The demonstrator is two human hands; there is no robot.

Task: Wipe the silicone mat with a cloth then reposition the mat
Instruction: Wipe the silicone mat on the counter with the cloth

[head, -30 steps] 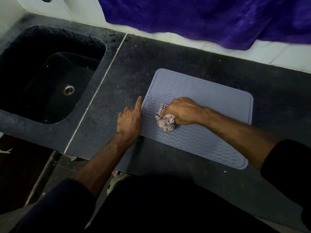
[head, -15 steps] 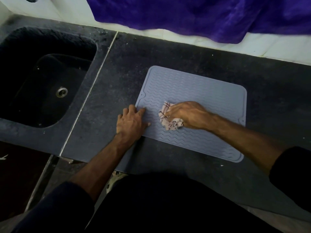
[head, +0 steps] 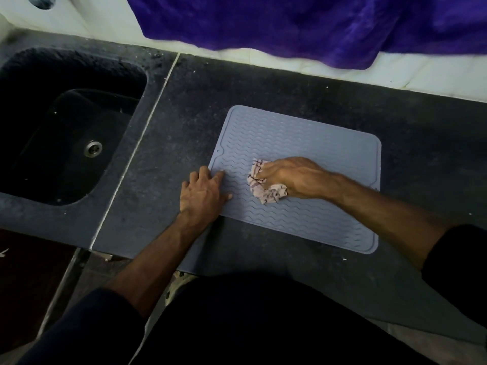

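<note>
A blue-grey silicone mat [head: 311,143] with a wavy ribbed pattern lies flat on the dark stone counter [head: 263,83]. My right hand [head: 292,176] presses a crumpled pale cloth with dark stripes [head: 263,189] onto the mat's left-middle part. My left hand [head: 201,192] lies flat with its fingers spread on the mat's left edge, palm partly on the counter. The cloth is partly hidden under my right fingers.
A dark sink [head: 60,138] with a metal drain [head: 93,148] sits to the left, past a pale seam [head: 147,133] in the counter. A purple cloth [head: 303,25] hangs over the white wall at the back. My dark-clothed body covers the counter's front edge.
My left hand went from one pointing finger at the mat's edge to a flat spread palm on it. My right hand with the cloth has shifted slightly right over the mat.
</note>
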